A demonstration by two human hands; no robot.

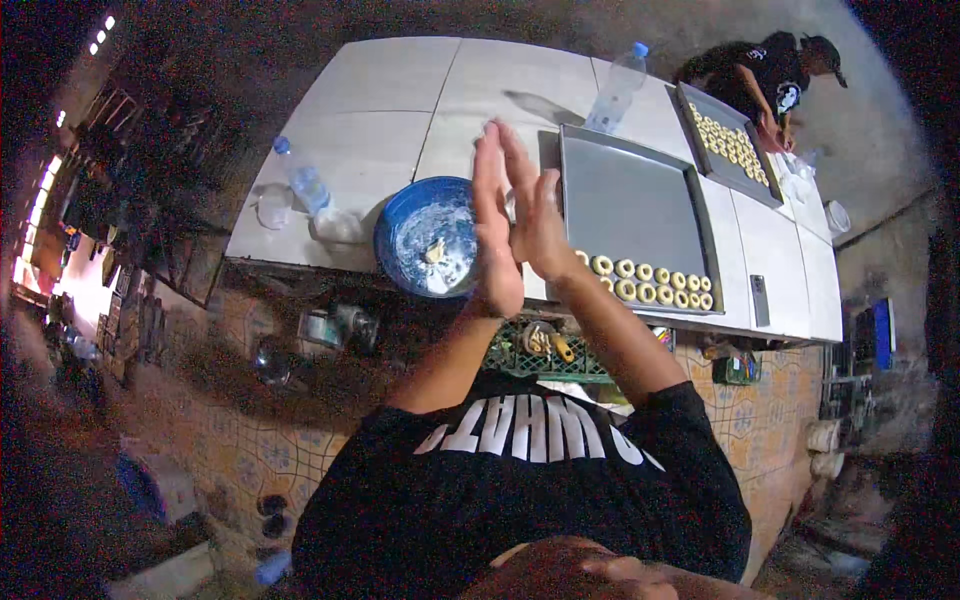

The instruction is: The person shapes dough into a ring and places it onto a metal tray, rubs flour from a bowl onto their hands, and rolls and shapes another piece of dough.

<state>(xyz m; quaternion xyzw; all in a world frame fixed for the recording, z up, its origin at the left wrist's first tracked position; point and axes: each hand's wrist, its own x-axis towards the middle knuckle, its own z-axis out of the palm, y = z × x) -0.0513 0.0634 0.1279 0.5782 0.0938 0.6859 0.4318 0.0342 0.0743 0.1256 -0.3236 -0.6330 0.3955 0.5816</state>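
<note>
My left hand (496, 240) and my right hand (535, 210) are raised at the front of the white tiled table (390, 90), palms facing and very close, fingers stretched out. Whatever may be between the palms is hidden. Just left of them is a blue bowl (405, 225) with white powder and a pale dough lump (436, 251) inside. To their right lies a large grey tray (630, 200), with rows of pale dough rings (645, 292) along its near side.
A bottle (310, 185) and cup (273, 205) stand left; another bottle (618, 90) stands behind my tray. A person (770, 80) in black works at the far right beside a second tray (700, 95) of rings. Crates (590, 360) sit below the table edge.
</note>
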